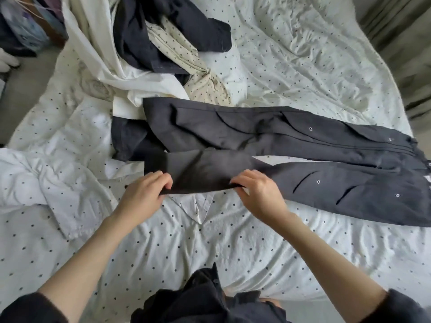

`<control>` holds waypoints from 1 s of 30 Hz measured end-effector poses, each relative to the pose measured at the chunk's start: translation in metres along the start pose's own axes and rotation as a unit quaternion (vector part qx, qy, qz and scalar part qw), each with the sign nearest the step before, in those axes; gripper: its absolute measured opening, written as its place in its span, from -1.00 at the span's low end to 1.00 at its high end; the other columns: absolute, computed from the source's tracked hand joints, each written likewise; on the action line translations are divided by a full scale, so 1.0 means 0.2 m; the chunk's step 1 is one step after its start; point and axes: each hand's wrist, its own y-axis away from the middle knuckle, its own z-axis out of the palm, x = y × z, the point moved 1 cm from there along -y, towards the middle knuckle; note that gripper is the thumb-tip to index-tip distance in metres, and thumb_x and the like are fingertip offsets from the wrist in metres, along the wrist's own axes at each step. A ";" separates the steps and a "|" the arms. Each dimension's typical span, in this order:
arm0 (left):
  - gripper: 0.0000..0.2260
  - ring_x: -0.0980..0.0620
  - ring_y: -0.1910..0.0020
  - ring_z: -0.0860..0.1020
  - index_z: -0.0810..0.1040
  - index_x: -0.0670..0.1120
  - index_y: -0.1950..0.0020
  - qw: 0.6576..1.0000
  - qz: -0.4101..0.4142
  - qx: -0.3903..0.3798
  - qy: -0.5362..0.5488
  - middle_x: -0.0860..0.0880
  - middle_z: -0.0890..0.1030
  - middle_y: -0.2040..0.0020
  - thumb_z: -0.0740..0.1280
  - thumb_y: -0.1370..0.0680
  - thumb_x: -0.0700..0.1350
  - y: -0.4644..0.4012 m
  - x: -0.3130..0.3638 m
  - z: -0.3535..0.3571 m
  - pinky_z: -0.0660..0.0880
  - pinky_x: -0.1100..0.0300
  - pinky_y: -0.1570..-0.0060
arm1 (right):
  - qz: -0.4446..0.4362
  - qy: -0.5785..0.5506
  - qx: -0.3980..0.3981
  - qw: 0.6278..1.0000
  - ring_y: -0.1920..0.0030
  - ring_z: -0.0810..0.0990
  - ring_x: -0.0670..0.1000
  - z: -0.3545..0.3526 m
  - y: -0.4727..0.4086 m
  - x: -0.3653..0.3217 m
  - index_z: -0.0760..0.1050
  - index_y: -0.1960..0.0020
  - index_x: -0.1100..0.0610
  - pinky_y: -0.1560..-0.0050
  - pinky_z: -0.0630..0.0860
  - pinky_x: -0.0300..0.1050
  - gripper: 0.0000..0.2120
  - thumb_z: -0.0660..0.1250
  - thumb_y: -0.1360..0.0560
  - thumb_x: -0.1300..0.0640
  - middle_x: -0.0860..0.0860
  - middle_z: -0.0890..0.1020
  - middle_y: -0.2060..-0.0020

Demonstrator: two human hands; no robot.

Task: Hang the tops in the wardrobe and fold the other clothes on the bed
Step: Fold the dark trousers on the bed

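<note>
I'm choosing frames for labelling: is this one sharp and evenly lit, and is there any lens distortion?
Head view: soft, even daylight, no glare; the hands cast only faint shadows; the dark trousers lose fold detail; wide-angle bending bows the bed edge at right; corners blur, notably the curtain.

Dark charcoal sleeves (28, 308) pushed up past forearms; bare hands; dark buttoned garment (205, 297) on torso.

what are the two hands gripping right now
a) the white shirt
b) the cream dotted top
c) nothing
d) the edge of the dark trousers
d: the left hand and the right hand both pinch the near edge of the dark trousers spread across the bed.
</note>
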 end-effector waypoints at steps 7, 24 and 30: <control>-0.77 0.04 -0.09 0.51 0.50 -0.01 -0.24 0.932 -0.194 -0.306 0.014 0.03 0.52 -0.15 0.20 -0.60 -0.09 0.26 -0.15 0.30 0.46 0.16 -0.03 | 0.102 0.007 -0.335 0.937 -0.28 0.42 0.07 0.33 0.17 0.13 0.42 -0.34 0.05 -0.24 0.35 -0.05 -0.67 0.16 -0.60 0.04 0.02 0.50 -0.27; -0.90 -0.16 0.03 0.54 0.56 -0.26 0.00 0.917 -0.337 0.066 0.204 -0.23 0.59 0.03 0.33 -0.53 -0.25 -0.07 -0.41 0.27 0.35 0.17 0.03 | 0.235 0.190 -0.155 0.941 -0.29 0.37 0.06 0.23 -0.09 0.57 0.35 -0.34 0.11 -0.36 0.11 0.17 -0.65 0.04 -0.63 0.02 0.04 0.46 -0.24; -0.94 -0.06 0.10 0.49 0.54 -0.15 0.01 0.912 -0.302 0.205 0.189 -0.06 0.58 0.10 0.30 -0.55 -0.21 -0.11 -0.47 0.05 0.34 0.16 0.05 | 0.175 0.197 -0.104 0.959 -0.12 0.42 0.10 0.21 -0.20 0.48 0.45 -0.15 0.14 -0.06 0.25 0.00 -0.76 0.10 -0.60 0.09 0.05 0.49 -0.08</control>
